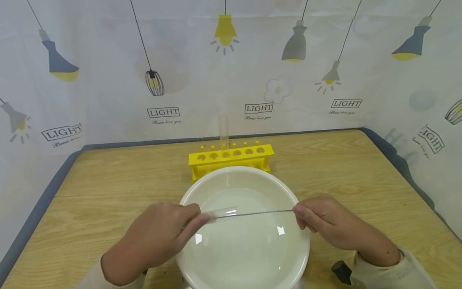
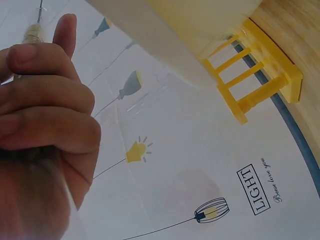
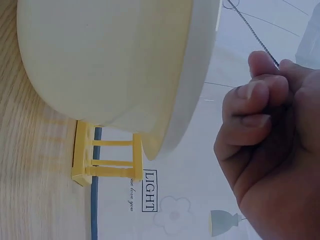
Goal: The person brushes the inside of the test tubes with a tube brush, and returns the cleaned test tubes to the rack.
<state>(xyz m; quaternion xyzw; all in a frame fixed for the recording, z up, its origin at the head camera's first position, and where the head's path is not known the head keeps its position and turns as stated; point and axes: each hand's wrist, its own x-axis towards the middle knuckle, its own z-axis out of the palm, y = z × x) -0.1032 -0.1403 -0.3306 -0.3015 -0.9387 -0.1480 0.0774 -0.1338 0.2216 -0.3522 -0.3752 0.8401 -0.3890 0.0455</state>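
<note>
My left hand (image 1: 159, 230) grips a clear glass test tube (image 1: 229, 210), its open end pointing right over the white basin (image 1: 191, 192). A test tube brush (image 1: 265, 212) runs into that tube by its twisted wire handle. In the left wrist view its pale bristles (image 2: 33, 34) show inside the glass, near the fingers. My right hand (image 1: 330, 220) pinches the far end of the wire between thumb and forefinger, beside the basin's right rim. The other right fingers (image 3: 245, 122) are curled. Clear water with light reflections appears to lie in the basin.
Behind the basin stands a yellow test tube rack (image 1: 231, 155), with one clear test tube (image 1: 223, 130) upright in it. A dark object (image 1: 341, 272) is by the right sleeve. A printed curtain (image 1: 195, 80) borders the wooden table (image 1: 119, 176) at the back and sides.
</note>
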